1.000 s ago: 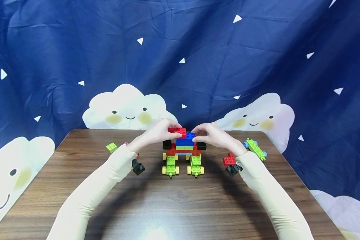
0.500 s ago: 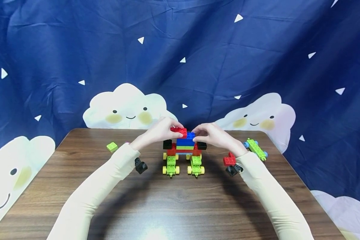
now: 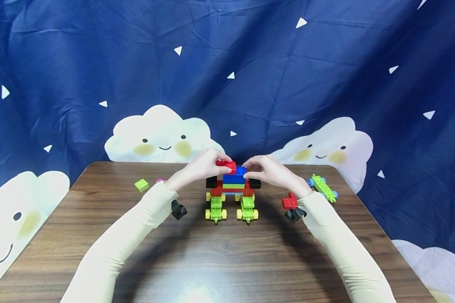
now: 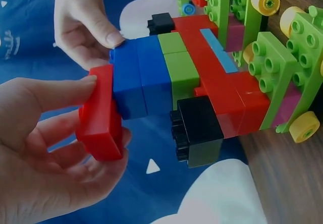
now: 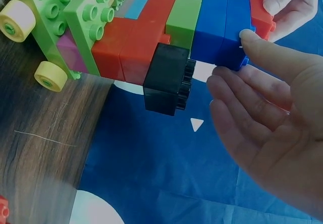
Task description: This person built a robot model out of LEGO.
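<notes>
My left hand point(image 3: 202, 165) pinches a red brick point(image 4: 102, 114) between thumb and fingers, against the stud side of the blue bricks point(image 4: 132, 77). Whether its studs are fully joined, I cannot tell. From the other side my right hand point(image 3: 267, 169) holds the blue bricks, thumb on the near corner and fingertips behind. These blue bricks top a built figure: lime bricks point(image 5: 182, 14) beneath them, a red body point(image 4: 229, 103), a black brick point(image 5: 166, 77) at each side, and lime wheeled bases point(image 3: 216, 205) with yellow wheels on the table.
To the left lie a lime brick point(image 3: 141, 185) and a pink piece point(image 3: 161, 180) partly hidden by the left wrist. Red bricks point(image 3: 290, 202) sit by the right wrist. A lime base with blue wheels point(image 3: 322, 187) is farther right on the wooden table point(image 3: 220, 261).
The left hand has shifted slightly to the right with the red brick over the blue bricks. The right hand has stayed in place.
</notes>
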Demonstrator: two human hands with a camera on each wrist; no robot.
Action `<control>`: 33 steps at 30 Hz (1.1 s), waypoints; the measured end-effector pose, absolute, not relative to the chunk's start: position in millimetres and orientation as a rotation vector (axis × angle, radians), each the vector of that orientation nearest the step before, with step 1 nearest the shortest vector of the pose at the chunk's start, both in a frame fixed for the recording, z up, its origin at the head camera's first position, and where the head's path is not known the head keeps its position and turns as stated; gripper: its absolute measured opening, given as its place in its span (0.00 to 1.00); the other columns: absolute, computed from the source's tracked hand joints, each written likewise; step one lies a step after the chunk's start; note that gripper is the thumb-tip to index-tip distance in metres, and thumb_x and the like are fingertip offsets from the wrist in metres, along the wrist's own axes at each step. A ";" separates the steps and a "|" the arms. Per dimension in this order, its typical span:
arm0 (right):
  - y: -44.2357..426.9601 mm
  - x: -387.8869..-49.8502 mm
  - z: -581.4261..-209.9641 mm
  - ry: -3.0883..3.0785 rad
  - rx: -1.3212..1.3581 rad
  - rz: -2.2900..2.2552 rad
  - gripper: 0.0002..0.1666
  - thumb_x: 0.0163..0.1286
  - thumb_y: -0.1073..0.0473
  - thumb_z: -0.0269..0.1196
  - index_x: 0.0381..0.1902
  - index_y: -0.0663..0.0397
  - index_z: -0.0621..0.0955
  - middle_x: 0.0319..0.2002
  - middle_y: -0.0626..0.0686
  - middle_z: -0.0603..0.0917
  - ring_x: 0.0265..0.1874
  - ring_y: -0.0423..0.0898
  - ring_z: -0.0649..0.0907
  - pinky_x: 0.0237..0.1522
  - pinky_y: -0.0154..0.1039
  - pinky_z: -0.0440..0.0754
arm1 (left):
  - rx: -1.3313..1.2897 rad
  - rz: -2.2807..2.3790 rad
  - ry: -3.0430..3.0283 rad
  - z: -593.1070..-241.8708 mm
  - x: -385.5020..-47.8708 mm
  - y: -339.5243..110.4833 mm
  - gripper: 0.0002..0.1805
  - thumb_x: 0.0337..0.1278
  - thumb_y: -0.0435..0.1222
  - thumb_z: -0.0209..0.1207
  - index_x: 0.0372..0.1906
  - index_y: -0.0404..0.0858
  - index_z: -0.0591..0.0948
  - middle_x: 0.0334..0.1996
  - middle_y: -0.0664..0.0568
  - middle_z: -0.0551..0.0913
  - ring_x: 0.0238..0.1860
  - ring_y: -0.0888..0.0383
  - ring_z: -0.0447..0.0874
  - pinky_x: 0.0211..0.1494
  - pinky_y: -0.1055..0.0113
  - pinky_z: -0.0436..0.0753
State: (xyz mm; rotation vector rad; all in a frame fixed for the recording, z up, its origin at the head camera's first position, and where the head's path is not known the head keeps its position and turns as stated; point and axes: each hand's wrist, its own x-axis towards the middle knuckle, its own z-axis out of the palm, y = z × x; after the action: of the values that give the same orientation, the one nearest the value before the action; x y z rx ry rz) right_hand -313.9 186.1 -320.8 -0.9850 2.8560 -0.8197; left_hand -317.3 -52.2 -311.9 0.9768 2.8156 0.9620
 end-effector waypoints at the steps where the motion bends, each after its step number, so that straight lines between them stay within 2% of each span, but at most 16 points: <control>1: 186.5 -313.9 -320.3 2.858 -0.983 -0.820 0.18 0.64 0.55 0.69 0.48 0.58 0.85 0.43 0.54 0.90 0.39 0.46 0.86 0.50 0.46 0.86 | 0.977 0.969 2.811 -312.3 -318.5 -53.0 0.17 0.60 0.41 0.66 0.51 0.37 0.86 0.44 0.46 0.89 0.40 0.54 0.83 0.39 0.72 0.84; 6: 187.1 -313.7 -318.6 2.848 -0.969 -0.822 0.18 0.64 0.54 0.70 0.49 0.57 0.85 0.43 0.54 0.90 0.39 0.46 0.86 0.50 0.46 0.86 | 0.992 1.006 2.801 -314.9 -322.5 -58.3 0.19 0.57 0.43 0.68 0.52 0.38 0.86 0.44 0.46 0.89 0.41 0.54 0.83 0.44 0.69 0.85; 19: 187.6 -312.3 -321.7 2.843 -0.968 -0.866 0.17 0.63 0.56 0.70 0.48 0.58 0.85 0.41 0.54 0.90 0.38 0.44 0.86 0.50 0.45 0.86 | 0.991 1.033 2.845 -316.8 -316.6 -52.3 0.16 0.57 0.41 0.68 0.46 0.35 0.87 0.41 0.45 0.90 0.38 0.54 0.84 0.39 0.71 0.84; 33: 185.5 -313.4 -321.2 2.849 -0.984 -0.862 0.16 0.64 0.56 0.69 0.47 0.57 0.86 0.41 0.53 0.90 0.38 0.44 0.86 0.48 0.45 0.86 | 0.942 1.078 2.818 -317.6 -315.4 -53.1 0.15 0.59 0.40 0.67 0.49 0.38 0.87 0.43 0.47 0.90 0.41 0.53 0.83 0.41 0.70 0.84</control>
State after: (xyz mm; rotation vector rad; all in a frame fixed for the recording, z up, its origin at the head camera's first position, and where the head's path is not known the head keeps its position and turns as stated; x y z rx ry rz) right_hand -313.4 185.5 -321.2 -0.9840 2.8495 -0.8622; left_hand -315.4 -53.1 -317.6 0.9422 2.8179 1.0779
